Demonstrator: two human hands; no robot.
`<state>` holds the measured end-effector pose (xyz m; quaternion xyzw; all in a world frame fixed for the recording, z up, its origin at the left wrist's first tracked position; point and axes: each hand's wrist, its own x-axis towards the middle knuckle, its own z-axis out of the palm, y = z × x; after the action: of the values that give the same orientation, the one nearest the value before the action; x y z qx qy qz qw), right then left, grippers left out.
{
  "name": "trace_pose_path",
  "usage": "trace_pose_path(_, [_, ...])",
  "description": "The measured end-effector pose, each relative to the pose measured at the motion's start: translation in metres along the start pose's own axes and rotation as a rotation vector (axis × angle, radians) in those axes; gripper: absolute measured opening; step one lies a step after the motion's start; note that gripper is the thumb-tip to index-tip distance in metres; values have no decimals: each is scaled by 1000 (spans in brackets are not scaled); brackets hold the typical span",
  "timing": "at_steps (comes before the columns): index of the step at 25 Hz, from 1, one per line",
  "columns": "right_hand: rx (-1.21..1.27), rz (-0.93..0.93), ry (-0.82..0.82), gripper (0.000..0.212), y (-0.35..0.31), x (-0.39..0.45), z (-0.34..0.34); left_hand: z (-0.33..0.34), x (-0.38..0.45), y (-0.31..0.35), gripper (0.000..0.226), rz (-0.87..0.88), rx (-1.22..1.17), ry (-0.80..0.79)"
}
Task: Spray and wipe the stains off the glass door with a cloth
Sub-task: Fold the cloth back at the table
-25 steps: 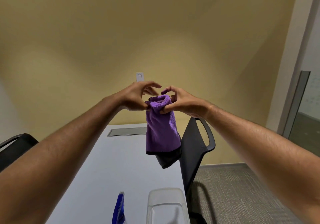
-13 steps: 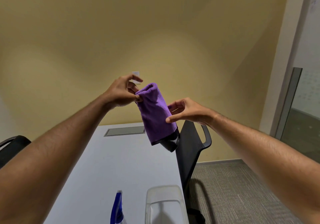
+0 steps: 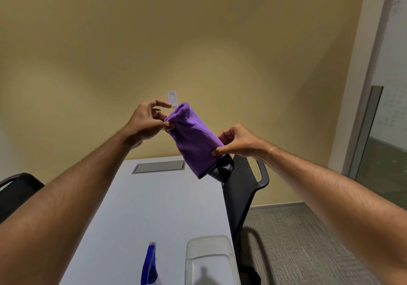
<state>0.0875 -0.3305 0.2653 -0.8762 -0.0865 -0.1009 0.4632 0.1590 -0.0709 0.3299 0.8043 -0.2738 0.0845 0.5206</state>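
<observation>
Cloth: folded purple microfibre cloth (image 3: 193, 139) held up in the air above the white worktop (image 3: 154, 205).
Left hand (image 3: 146, 123): pinches the cloth's upper end.
Right hand (image 3: 236, 142): pinches its lower edge between thumb and curled fingers.
Spray: blue spray bottle (image 3: 150, 265) stands on the worktop, unheld.
Glass door (image 3: 374, 139): far right, well apart.
Progress: judging by this, only preparation; spraying and wiping remain.

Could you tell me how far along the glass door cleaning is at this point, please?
Early preparation. Nothing on the door looks done: the glass door is off to the right, out of reach of the cloth. In hand: the left hand and right hand both pinch the folded purple microfibre cloth above the white table. Left: picking up the blue spray bottle, spraying and wiping.
</observation>
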Motion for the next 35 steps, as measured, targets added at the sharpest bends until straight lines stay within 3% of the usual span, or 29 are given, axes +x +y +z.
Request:
trace_pose_path(4, [-141, 17, 13, 20, -2, 3, -6, -7, -8, -18, 49, -82, 143, -184])
trace_pose_path(7, [-281, 30, -19, 19, -5, 4, -6, -1, -16, -29, 77, -103, 309, -312])
trace_pose_path(11, [-430, 12, -85, 19, -10, 6, -3, 8, -19, -34, 97, -28, 394, -331])
trace_pose_path(18, [-514, -13, -154, 18, -18, 9, 0, 17, -22, -43, 76, 78, 497, -430])
trace_pose_path(28, [-583, 56, -194, 20, -18, 5, 13, 18, -25, -54, 63, 114, 496, -420])
trace_pose_path(32, [-623, 113, -205, 15, -13, 2, 20, 18, -25, -62, 26, 138, 586, -440])
trace_pose_path(35, [-642, 122, -165, 19, -16, 3, 24, 16, -25, -69, 17, 126, 606, -451])
